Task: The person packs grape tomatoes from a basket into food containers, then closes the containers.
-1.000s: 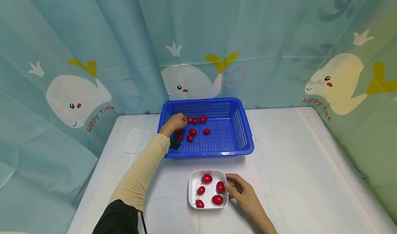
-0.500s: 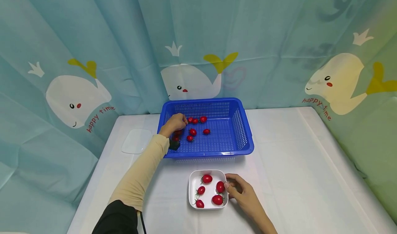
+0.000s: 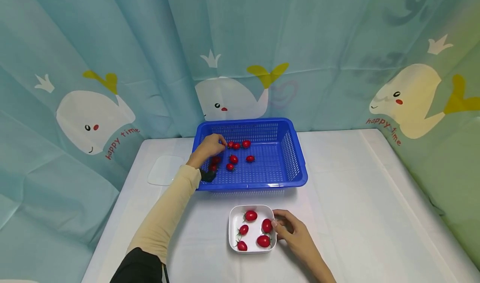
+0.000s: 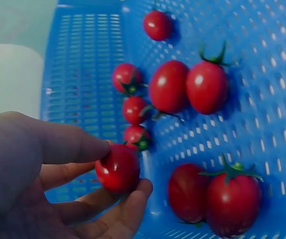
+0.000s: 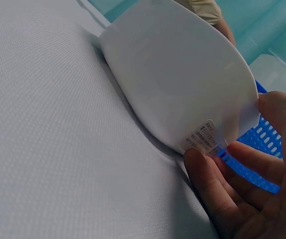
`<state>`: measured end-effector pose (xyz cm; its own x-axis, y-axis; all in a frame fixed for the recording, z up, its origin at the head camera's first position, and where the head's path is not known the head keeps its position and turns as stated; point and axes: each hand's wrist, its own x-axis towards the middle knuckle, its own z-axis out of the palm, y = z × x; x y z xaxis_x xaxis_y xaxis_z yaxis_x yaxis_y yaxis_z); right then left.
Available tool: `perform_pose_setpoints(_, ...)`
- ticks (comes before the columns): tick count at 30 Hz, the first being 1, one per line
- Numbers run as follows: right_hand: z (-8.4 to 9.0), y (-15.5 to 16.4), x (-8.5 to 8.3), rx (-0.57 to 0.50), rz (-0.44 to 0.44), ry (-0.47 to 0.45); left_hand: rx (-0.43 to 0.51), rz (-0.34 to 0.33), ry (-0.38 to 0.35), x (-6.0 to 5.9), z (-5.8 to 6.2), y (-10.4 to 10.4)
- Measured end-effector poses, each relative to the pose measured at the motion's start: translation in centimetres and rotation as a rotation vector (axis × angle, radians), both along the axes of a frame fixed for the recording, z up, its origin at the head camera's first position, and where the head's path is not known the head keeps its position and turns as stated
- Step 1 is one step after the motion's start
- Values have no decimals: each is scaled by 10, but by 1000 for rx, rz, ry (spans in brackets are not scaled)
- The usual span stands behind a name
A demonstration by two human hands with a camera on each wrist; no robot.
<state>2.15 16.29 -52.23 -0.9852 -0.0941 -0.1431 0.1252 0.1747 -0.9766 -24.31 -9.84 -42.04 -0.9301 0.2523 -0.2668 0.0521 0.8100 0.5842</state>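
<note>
Right hand: the right hand (image 3: 294, 235), nearest the camera, rested on the table (image 3: 360, 208) with thumb and fingertips pinching the right rim of the white bowl (image 3: 233, 220).
Bowl contents: five cherry tomatoes (image 3: 263, 241) lay in it.
Left hand: the left hand (image 3: 208, 148) reached well beyond, into the blue basket (image 3: 298, 166) at its left rear.
Grip: thumb and curled fingers (image 4: 125, 206) pinched one held cherry tomato (image 4: 117, 168), narrow and closed around it.
Key relation: the held tomato sat at the fingertips, above the basket floor; the bowl lay nearer the person and to the right of that hand.
Loose tomatoes: the rest (image 4: 188, 87) lay just beside and beyond the grip.
Far left: a clear lid (image 3: 165, 170) lay on the table.
</note>
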Motion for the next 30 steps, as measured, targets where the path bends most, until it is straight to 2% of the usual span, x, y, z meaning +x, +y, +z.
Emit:
perform_pose_setpoints(5,0,0,0,10,1,-4,26,-16,39,5,8,-4)
perform_pose_setpoints(9,1,0,-1,13,-3,-1,88,-20,53,13,17,-7)
perform_pose_setpoints(17,-1,0,-1,24,-1,-4,224,13,65,40,33,-7)
perform_pose_setpoints(23,0,0,-1,17,0,1,322,51,94,60,32,-5)
perform_pose_setpoints(30,-1,1,-1,14,2,-1,452,49,102,88,31,-7)
